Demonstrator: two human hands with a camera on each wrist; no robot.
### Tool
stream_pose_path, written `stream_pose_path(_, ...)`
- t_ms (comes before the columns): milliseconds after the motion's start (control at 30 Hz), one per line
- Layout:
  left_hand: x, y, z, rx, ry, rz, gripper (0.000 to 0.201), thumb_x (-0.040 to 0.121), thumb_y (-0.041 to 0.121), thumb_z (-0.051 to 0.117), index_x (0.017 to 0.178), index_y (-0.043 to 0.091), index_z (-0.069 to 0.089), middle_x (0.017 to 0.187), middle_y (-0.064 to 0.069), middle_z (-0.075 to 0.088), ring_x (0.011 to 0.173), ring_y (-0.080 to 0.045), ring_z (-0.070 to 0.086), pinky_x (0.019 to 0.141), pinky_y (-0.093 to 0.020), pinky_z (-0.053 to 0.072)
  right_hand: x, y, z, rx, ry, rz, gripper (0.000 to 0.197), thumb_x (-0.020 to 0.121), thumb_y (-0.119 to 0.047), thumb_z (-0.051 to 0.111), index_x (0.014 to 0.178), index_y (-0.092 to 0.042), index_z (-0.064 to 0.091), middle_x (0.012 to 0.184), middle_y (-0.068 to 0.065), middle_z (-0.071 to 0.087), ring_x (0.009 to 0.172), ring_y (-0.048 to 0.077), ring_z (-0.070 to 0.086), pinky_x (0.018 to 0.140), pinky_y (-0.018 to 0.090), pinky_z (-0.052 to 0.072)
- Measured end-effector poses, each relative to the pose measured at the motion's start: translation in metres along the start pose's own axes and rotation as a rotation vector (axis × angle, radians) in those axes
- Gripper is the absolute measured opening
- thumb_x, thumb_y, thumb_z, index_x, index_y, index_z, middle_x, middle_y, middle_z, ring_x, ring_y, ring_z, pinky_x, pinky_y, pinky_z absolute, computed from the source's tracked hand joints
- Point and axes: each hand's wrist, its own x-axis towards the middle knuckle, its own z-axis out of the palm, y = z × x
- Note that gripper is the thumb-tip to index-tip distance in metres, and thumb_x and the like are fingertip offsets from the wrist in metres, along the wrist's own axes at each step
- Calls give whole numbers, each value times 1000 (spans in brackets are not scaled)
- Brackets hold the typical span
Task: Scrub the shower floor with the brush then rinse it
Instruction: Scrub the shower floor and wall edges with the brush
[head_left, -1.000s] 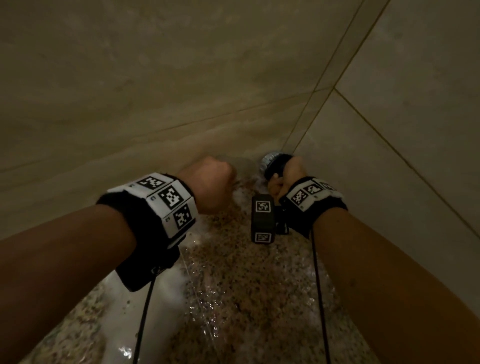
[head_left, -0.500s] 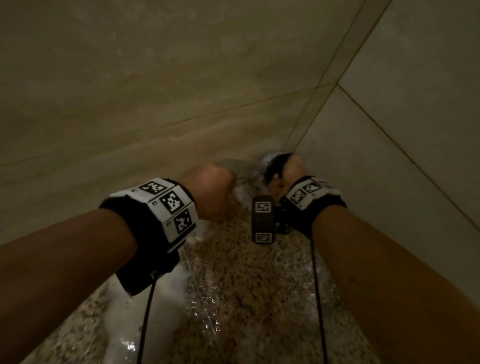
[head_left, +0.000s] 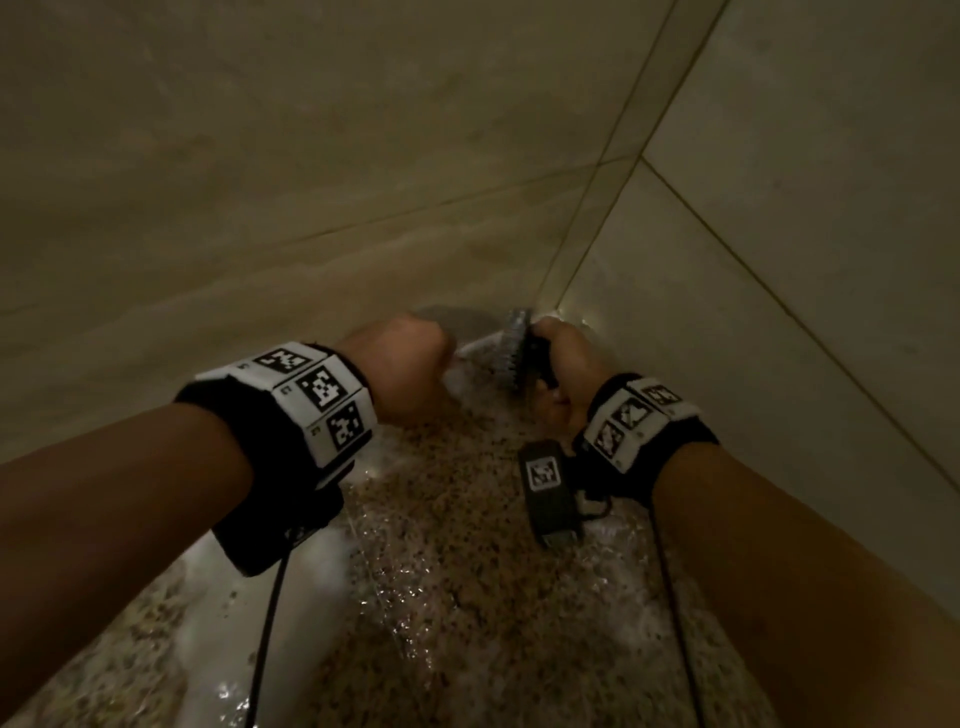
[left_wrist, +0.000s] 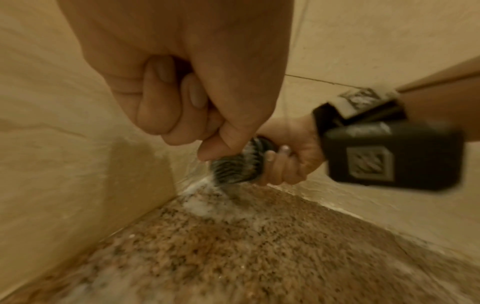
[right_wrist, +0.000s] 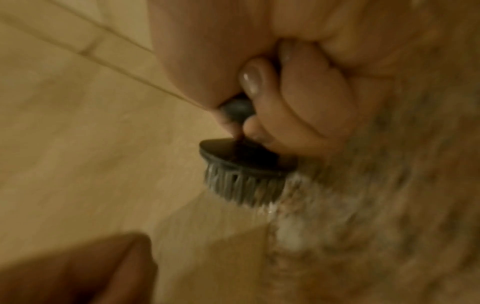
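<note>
Foreground floor: the speckled brown granite shower floor (head_left: 467, 597) is wet, with glints of water and pale streaks of foam (head_left: 306, 577) running along its left side under the left forearm.
Cables: a thin black cable (head_left: 267, 639) hangs down from each wrist unit toward the floor.
Left wristband: a black band with white square-coded markers (head_left: 317, 395) wraps the left wrist, with a black camera block slung beneath it.
Right wristband: a matching marker band (head_left: 631, 415) sits on the right wrist, and its black camera block (head_left: 548, 491) hangs to the inside of that wrist, over the wet stone.
Left hand: the left hand (head_left: 410, 369) is balled into a tight fist with the fingertips tucked into the palm; a sliver of something dark shows between the fingers in the left wrist view, too little to say whether anything is held. A thin spray of water shows just below this fist.
Right hand: the right hand (head_left: 563, 371) has its fingers curled tight round the dark knob handle of the brush.
Brush: the round scrub brush (head_left: 517, 345), dark-backed with grey bristles, is held just beside the left fist, tilted so the bristles face left and down at the floor by the corner.
Corner suds: a patch of white foam lies on the stone directly under the bristles.
Walls: beige tiled walls (head_left: 311, 156) with thin grout lines meet in the corner just beyond the hands.
</note>
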Motion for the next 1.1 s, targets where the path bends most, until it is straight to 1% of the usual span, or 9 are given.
stream_pose_path(100,-5,-11,3,-2,12,-22,20,86,13,50,67,16,44,69,-4,47,73,-27,52,65,-34,45,9,7,-8,-436,328,-258,58,92,-51,53,130,-8,52,114,10,64,89,26,62,68,27,49)
stream_pose_path(200,-9,-17,7,6,3,-31,21,86,11,48,66,16,44,72,-6,51,76,-29,56,69,-37,49,21,17,-10,-858,524,-380,61,89,-49,58,129,-4,50,120,13,61,102,32,61,78,34,49)
stream_pose_path(400,-10,-22,9,-3,21,-7,25,87,11,48,65,17,39,70,-3,46,72,-26,51,67,-36,48,38,12,4,-917,619,-443,58,93,-39,58,134,-2,41,132,16,53,117,35,54,92,41,48)
stream_pose_path(567,-14,-27,7,-1,12,-7,14,87,13,51,73,14,48,69,-3,46,75,-27,53,65,-33,44,38,6,17,-939,571,-440,67,92,-40,59,140,-1,33,137,17,49,122,34,52,92,40,46)
stream_pose_path(633,-16,-27,3,3,24,-11,16,87,14,52,71,15,48,66,0,44,73,-26,50,66,-32,43,29,8,26,-1133,455,-479,68,92,-42,56,142,-3,33,139,16,48,122,32,52,88,36,46)
stream_pose_path(733,-20,-19,-10,27,23,8,17,88,22,55,75,11,52,68,-3,50,74,-26,51,66,-30,39,0,28,60,-1339,258,-618,66,97,-42,50,146,-4,29,144,16,43,126,31,49,99,37,43)
stream_pose_path(867,-24,-16,-22,54,40,25,18,83,26,62,76,9,58,79,-11,62,75,-29,58,64,-33,46,-11,59,90,-1196,-66,-701,71,90,-43,56,144,-5,30,131,14,53,113,35,56,85,36,50)
stream_pose_path(967,-31,-14,-19,102,45,31,21,87,26,55,81,7,61,83,-13,64,78,-30,60,65,-33,45,-3,50,77,-1041,32,-694,66,82,-51,58,133,-13,41,119,6,58,105,30,61,69,27,42)
stream_pose_path(1100,-38,-22,-6,93,-4,8,16,86,20,54,72,14,50,76,-8,56,77,-30,57,71,-38,51,10,19,19,-886,367,-556,70,89,-41,60,141,-3,34,133,15,51,118,35,54,88,37,47)
